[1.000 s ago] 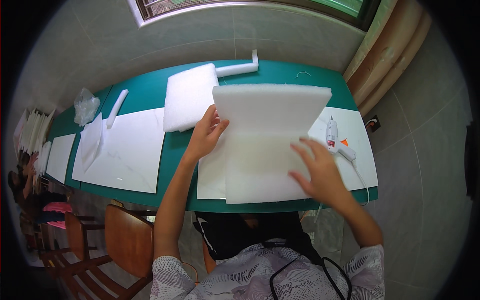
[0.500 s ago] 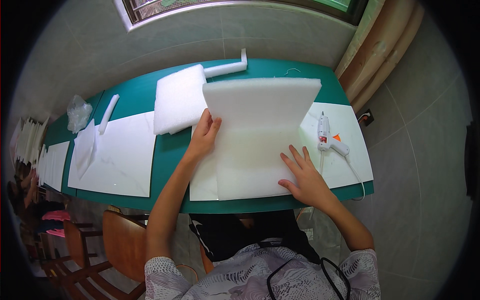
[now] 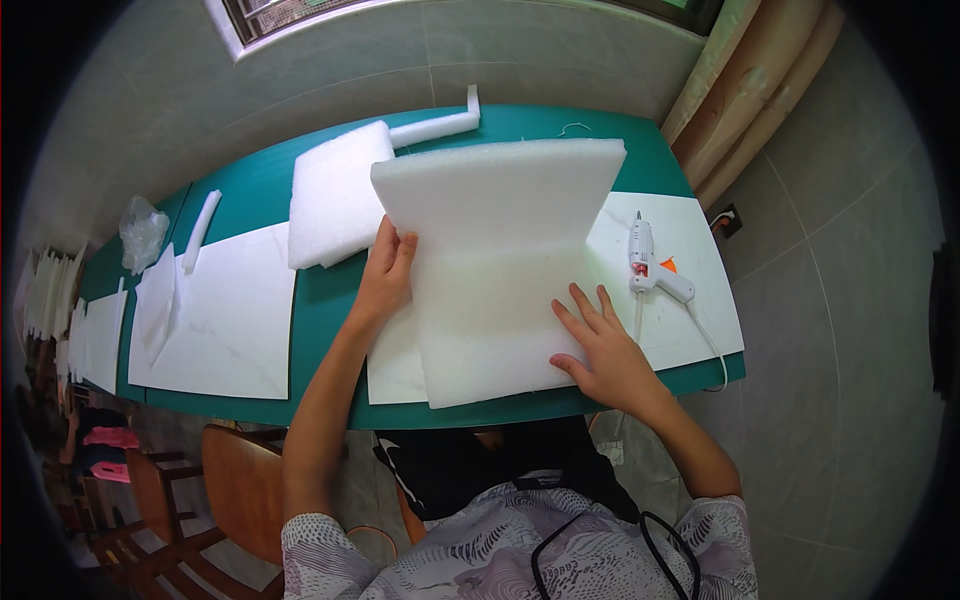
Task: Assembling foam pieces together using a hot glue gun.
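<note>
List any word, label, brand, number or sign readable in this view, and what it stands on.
Nothing can be read clearly, so there is no text to quote.
Patterned shirt: printed marks, too small and blurred to tell whether any are lettering.
Glue gun: any marking is too small to read.
White foam piece at the hands: no lettering visible.
White board on the left: no lettering visible.

Matt, fine-grained white foam sheet (image 3: 480,310); smooth green worktop (image 3: 325,320); glossy white board (image 3: 235,320); smooth plastic glue gun (image 3: 641,245); crinkled translucent plastic bag (image 3: 143,235); polished wooden chair (image 3: 243,490)
</note>
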Demonstrator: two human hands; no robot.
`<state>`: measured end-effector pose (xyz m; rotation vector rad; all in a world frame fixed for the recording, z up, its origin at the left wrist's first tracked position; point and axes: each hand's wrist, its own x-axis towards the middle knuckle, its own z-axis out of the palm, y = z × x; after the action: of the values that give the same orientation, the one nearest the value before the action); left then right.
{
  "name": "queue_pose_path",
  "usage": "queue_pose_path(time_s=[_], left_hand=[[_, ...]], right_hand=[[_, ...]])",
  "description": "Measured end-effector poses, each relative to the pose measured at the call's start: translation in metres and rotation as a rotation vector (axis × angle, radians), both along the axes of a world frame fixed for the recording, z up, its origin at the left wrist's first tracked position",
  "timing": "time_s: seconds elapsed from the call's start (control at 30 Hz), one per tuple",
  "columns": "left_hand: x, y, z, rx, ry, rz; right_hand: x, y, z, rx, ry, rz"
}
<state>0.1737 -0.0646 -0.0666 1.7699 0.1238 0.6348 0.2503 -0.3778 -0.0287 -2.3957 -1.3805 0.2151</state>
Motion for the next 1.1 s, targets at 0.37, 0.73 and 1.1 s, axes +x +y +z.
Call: queue_pose_path(time_s=[0.37, 0.73, 1.1], left_hand=[[0.001, 0.003, -0.015, 0.006, 0.001, 0.022], [-0.005, 0.008, -0.011, -0.098, 0.056, -0.121], [-0.017, 0.032, -0.005, -0.103, 0.247, -0.237]], right_hand=[[-0.001, 0.001, -0.004, 0.001, -0.043, -0.012], [0.071, -0.045, 0.002, 0.477, -0.165, -0.290], [0.111, -0.064, -0.006, -0.003, -0.219, -0.316]])
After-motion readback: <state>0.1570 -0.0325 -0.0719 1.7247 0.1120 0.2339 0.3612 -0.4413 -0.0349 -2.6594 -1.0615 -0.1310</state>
